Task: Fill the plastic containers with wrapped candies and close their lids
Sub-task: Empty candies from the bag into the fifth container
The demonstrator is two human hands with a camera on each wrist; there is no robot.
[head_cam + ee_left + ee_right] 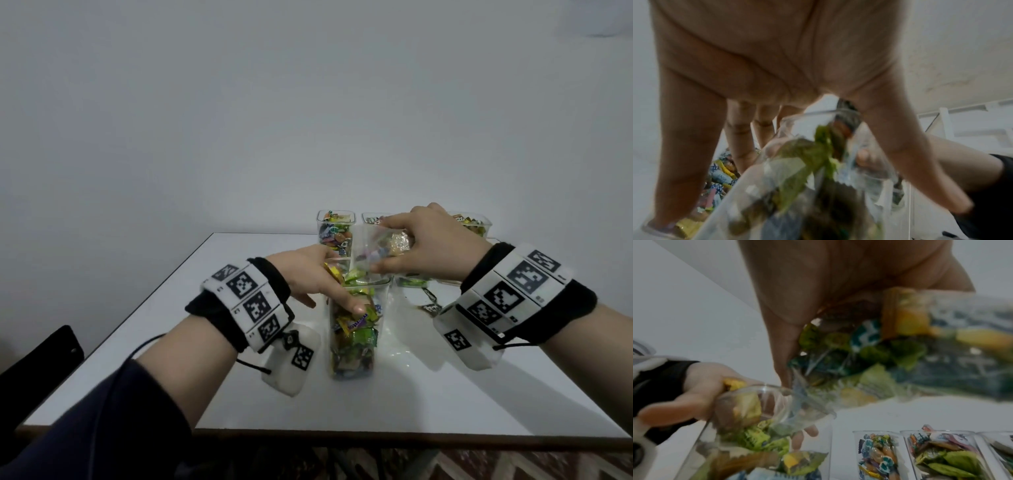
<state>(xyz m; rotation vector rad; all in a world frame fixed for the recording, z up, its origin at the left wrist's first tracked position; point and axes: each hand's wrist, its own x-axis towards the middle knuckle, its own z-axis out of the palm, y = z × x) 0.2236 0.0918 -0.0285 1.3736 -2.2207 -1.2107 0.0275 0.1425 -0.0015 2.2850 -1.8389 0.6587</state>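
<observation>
A tall clear container (354, 339) packed with wrapped candies stands at the table's front centre. My left hand (329, 284) grips it near the rim, fingers curled round the far side (803, 434). My right hand (411, 246) holds a second clear container (368, 246) tipped on its side, its mouth over the standing container's rim (777, 402). Green, yellow and blue candies (869, 350) lie inside the tipped container. In the left wrist view my left fingers (737, 142) straddle the standing container's top (777, 194). No lid is in view.
Other open containers with candies stand at the back of the white table (445, 394): one at the left (335, 233), one at the right (474, 222). Loose candies (431, 306) lie under my right wrist. A dark chair (41, 356) stands off the table's left edge.
</observation>
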